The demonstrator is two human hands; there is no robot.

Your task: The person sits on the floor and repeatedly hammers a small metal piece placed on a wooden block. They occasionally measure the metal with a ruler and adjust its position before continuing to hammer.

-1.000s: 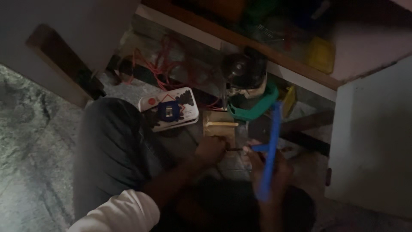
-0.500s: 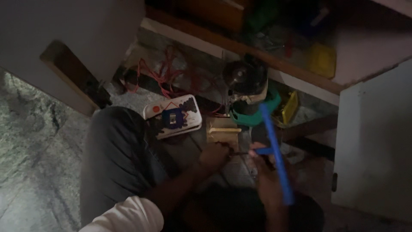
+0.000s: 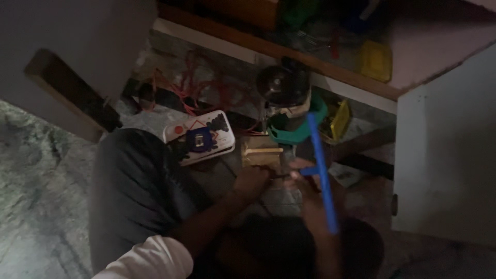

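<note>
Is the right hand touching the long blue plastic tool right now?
Touching. The head view shows the right hand wrapped around the long blue plastic tool, whose shaft runs through the fingers with no gap; the dim light hides the exact finger placement.

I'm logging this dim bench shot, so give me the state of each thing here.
Left hand: closed on a small dark part.
Right hand: gripping the blue tool.
Blue tool: held upright, tilted.
Tan block: lying on the floor.
White meter: lying face up.
Red wires: loose, tangled.
</note>
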